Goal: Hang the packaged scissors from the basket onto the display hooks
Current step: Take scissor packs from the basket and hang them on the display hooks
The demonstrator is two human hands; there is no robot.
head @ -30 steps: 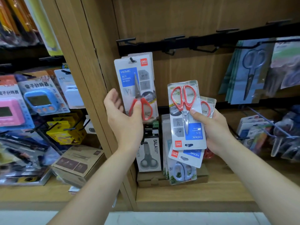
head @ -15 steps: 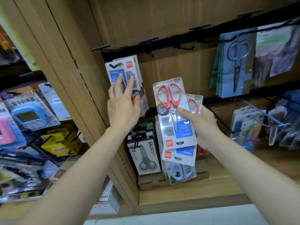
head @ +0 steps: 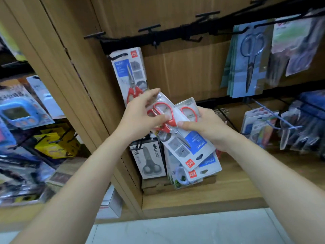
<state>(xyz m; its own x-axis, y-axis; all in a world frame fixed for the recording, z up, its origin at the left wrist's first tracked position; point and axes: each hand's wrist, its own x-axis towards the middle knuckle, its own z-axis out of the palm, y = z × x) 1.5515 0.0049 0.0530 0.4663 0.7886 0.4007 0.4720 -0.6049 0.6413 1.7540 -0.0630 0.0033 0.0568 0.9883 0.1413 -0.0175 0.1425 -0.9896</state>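
The step in hand looked like a handover. The left hand (head: pixel 140 111) was drawing the top pack (head: pixel 182 138) off the 2 packs of red-handled scissors that the right hand (head: pixel 209 127) held. The left fingers (head: pixel 163 118) pinched that pack at its handle end, thumb on the clear front and the others curled over its upper edge. The right fingers (head: pixel 184 123) gripped both packs, thumb pressed on the front just beside the left thumb. The packs were tilted and upside down, hang holes lowest, below the hung pack (head: pixel 130 74) on its hook (head: pixel 117 56). Next, I judge, the top pack needed sliding free, turning hole-up and threading onto a hook.
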